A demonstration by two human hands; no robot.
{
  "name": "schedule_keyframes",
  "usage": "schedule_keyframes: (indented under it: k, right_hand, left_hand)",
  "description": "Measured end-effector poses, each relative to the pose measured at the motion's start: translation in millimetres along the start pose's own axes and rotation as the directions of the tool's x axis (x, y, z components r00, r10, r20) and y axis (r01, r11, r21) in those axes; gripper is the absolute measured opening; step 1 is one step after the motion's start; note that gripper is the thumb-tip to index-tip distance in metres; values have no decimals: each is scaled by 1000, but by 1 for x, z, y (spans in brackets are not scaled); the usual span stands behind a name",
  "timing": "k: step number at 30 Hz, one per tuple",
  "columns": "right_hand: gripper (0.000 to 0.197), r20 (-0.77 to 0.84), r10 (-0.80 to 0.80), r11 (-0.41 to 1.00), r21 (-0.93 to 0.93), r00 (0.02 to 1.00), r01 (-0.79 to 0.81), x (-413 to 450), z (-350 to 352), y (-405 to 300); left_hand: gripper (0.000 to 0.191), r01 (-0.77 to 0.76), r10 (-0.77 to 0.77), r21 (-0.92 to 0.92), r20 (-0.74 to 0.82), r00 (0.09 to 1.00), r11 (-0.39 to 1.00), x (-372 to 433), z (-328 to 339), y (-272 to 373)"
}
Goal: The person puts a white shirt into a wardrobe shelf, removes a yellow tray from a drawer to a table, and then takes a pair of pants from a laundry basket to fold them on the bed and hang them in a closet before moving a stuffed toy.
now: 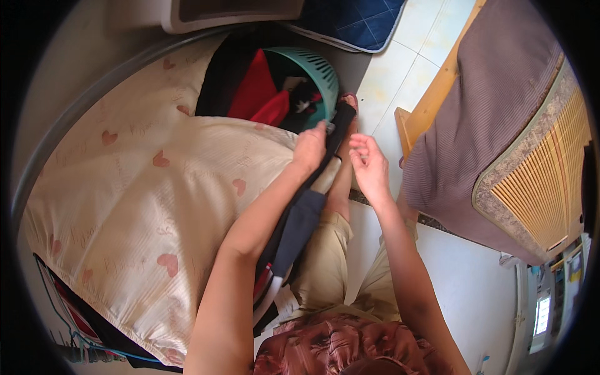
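Observation:
A cream fabric cover (206, 187) printed with hearts and writing drapes over hanging clothes on my left. My left hand (311, 147) is closed at the cover's front edge, where the cloth runs taut into my fingers. Right beside that hand hangs a dark garment (344, 124), with a dark grey piece of clothing (300, 229) lower down. A small shiny part shows by my fingertips, too small to make out. My right hand (370, 161) is raised over my leg, its fingers loosely curled and apart, with nothing visible in it.
Beyond my left hand a green plastic basket (330, 77) holds red cloth (258, 93) and dark items. A curved metal rail (89, 112) borders the cover. On the right stands a wooden-framed bed (429, 103) with a brown cloth (450, 140) and a bamboo mat (543, 183).

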State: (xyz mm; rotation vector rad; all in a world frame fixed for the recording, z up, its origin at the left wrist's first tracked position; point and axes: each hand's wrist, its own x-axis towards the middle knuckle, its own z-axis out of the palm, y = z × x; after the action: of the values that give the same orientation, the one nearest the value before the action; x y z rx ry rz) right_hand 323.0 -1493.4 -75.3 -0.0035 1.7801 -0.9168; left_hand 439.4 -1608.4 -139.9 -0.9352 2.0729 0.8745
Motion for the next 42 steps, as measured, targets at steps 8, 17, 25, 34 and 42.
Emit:
schedule_keyframes:
  k: [8,17,25,34,42]
  right_hand:
    - [31,-99,-220,964,-172,970,201,50,-12,-6]
    - [28,11,-190,965,-184,982,188,79,-25,6]
    - [24,34,-111,994,25,993,110,47,-29,25]
    - [22,99,3,992,127,995,-16,-13,-53,10]
    - [56,-134,-160,614,762,978,205,-65,-127,-116]
  left_hand:
    - [32,-280,305,230,-81,949,932,33,-17,5]
    - [75,381,-367,-195,104,924,904,146,64,-53]
    - [84,296,-350,-516,-7,937,804,220,155,-155]
    - [10,78,-768,-996,19,640,40,103,41,3]
    - [18,-374,-297,-690,-647,702,620,-95,-70,245]
